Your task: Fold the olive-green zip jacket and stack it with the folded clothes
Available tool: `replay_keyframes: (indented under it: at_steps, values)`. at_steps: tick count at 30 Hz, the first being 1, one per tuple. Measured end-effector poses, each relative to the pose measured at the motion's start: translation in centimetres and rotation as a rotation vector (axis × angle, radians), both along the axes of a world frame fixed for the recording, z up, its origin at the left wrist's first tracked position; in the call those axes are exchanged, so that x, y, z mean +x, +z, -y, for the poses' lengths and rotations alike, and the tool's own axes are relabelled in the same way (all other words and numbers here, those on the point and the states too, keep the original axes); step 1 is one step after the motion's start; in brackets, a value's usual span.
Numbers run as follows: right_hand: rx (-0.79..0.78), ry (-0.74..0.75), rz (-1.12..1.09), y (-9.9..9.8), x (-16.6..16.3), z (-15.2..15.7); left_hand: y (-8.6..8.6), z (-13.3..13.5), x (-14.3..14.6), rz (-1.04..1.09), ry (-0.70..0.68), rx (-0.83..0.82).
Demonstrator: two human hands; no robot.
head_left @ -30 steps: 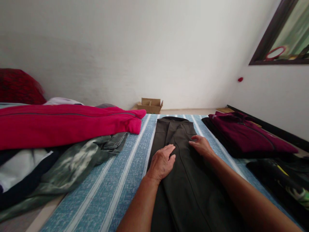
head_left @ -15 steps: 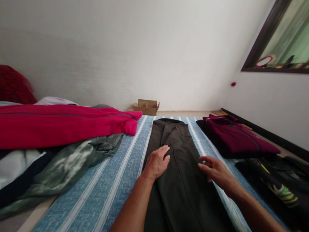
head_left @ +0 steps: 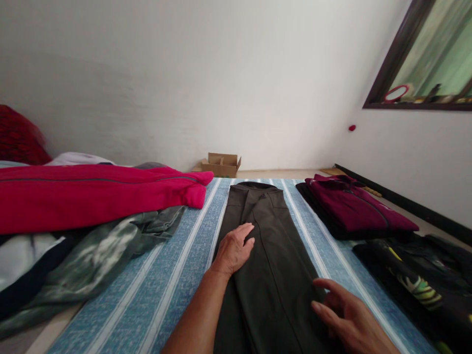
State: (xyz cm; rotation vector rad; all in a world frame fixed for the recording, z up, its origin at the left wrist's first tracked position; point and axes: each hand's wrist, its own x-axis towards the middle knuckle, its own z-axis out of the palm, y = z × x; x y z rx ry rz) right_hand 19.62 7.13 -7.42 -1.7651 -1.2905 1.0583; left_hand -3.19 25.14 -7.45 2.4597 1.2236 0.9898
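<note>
Here your left hand (head_left: 233, 249) lies flat, fingers spread, pinning the long dark olive folded trousers (head_left: 263, 255) to the blue striped bedsheet (head_left: 177, 275), while your right hand (head_left: 348, 319), loosely open and gripping nothing, skims their right edge.

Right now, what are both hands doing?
Left hand: open, flat on the dark olive folded trousers.
Right hand: open, on the trousers' right edge.
</note>
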Motion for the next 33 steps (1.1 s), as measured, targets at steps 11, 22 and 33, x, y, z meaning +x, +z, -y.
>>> replay_keyframes:
  at_steps: [11, 22, 33]
  values:
    - [-0.126, 0.065, -0.063, 0.4, -0.4, 0.8, 0.2, 0.1, -0.1, -0.004, 0.001, 0.012]
    - [-0.206, 0.222, -0.195, 1.9, 0.0, 1.5, 0.2, 0.1, -0.1, 0.018, -0.002, -0.001]
    - [-0.175, 0.285, -0.435, 1.1, 0.1, 1.4, 0.3, 0.2, -0.1, 0.028, -0.003, -0.005]
